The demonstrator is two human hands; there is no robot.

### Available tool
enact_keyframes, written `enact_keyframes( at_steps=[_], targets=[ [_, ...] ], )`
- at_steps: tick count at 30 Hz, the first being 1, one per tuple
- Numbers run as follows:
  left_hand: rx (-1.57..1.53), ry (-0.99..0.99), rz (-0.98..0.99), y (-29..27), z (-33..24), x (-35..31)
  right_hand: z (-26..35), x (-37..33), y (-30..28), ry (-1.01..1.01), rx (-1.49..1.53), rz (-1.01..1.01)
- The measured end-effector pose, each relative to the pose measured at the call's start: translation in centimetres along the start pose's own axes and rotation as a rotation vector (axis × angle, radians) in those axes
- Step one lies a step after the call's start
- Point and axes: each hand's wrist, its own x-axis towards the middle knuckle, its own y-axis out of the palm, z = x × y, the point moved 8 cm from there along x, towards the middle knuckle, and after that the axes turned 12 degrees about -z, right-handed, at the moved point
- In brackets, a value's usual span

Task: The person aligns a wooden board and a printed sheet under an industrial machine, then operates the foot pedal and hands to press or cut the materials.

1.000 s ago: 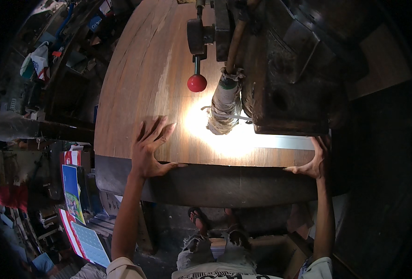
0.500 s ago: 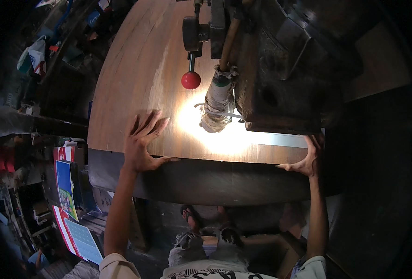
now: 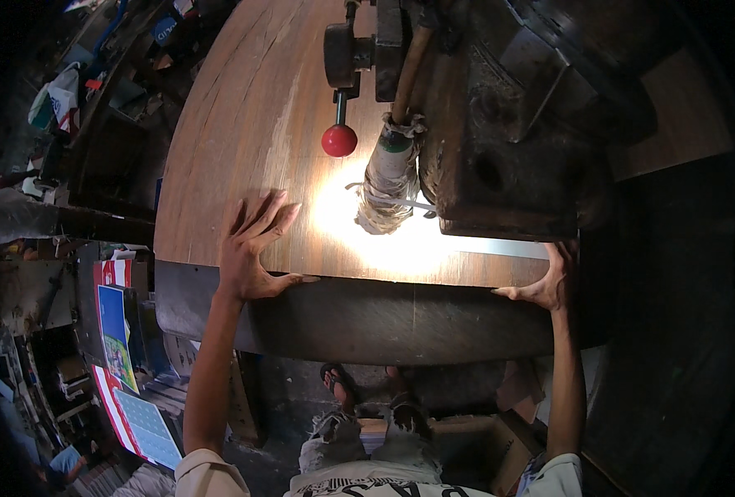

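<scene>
At the near edge of the board, both hands are in contact with the work. The board lies flat on the dark table, grain running away from the person, and reaches from the left side across to beneath the machine. The table's curved front projects toward the person beyond the board.

The left hand sits left of the light, with its fingers spread on the upper face and its thumb extended along the near edge. It is unclenched and does not close around anything.

The right hand is at the board's right portion, just below the machine's lower front. Its thumb points left along the near edge, wide of the forefinger; this hand is likewise unclenched. Its outer fingers are partly obscured, and the pressure applied by either hand cannot be determined.

A pale strip extends from the bright patch to the right fingertips. Between the hands, farther back, a wrapped lamp lights the board strongly; detail there is lost to glare. A red knob hangs left of the lamp.

At lower left are a calendar and a blue poster. Sandalled feet show below the table.
</scene>
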Motion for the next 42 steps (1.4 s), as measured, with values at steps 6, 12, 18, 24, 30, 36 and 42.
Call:
enact_keyframes(
  at_steps=[6,12,18,24,30,36,42],
  targets=[
    [-0.004,0.000,-0.003,-0.1,0.0,0.2,0.0,0.3,0.2,-0.025,0.012,-0.021],
    [0.008,0.001,0.001,-0.1,0.0,0.4,0.0,0.5,0.2,-0.025,0.004,-0.033],
    [0.013,0.005,-0.006,-0.2,0.1,0.7,0.1,0.7,0.1,-0.037,0.011,-0.061],
    [0.028,0.011,0.006,0.3,0.4,1.0,-0.3,1.0,0.4,-0.064,-0.001,-0.095],
    [0.042,0.043,-0.026,0.3,0.3,1.3,-0.6,1.4,0.6,-0.062,0.033,-0.105],
    [0.061,0.066,-0.050,0.0,0.0,1.6,0.9,1.9,-0.5,-0.233,-0.116,-0.251],
    [0.064,0.048,-0.050,0.3,0.7,1.5,0.9,2.6,0.2,-0.082,0.070,-0.143]
  ],
)
